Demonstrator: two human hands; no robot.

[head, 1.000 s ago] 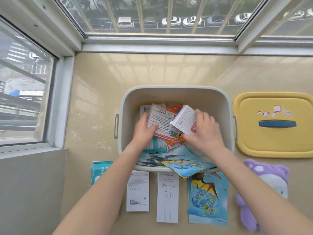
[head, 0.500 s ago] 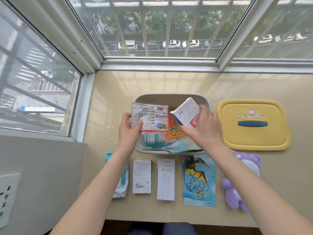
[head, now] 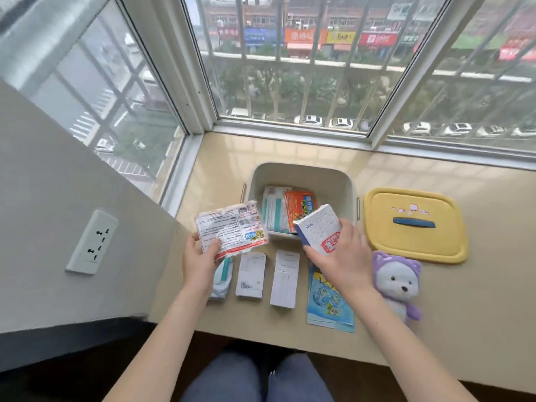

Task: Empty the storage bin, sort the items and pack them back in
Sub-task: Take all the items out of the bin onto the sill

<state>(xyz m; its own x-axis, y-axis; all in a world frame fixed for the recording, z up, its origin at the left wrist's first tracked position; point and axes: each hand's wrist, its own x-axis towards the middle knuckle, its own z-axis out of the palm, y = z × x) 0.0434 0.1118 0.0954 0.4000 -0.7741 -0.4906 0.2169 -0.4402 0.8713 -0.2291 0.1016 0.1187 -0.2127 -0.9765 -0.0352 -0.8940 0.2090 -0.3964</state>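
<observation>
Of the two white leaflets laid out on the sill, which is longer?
The right leaflet, beside the dinosaur booklet; the left leaflet is shorter and wider.

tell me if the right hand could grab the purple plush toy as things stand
Probably not yet: the right hand is full, gripping a small white book. The purple plush toy sits uncovered just beside it.

Sill (head: 478, 314): bin (head: 301, 177), lid (head: 414, 224), perhaps leaflets (head: 284, 280)

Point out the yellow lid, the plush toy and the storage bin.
yellow lid (head: 417, 242): head view, bare top surface.
plush toy (head: 398, 281): head view, white face.
storage bin (head: 301, 177): head view, far inner wall.
</observation>
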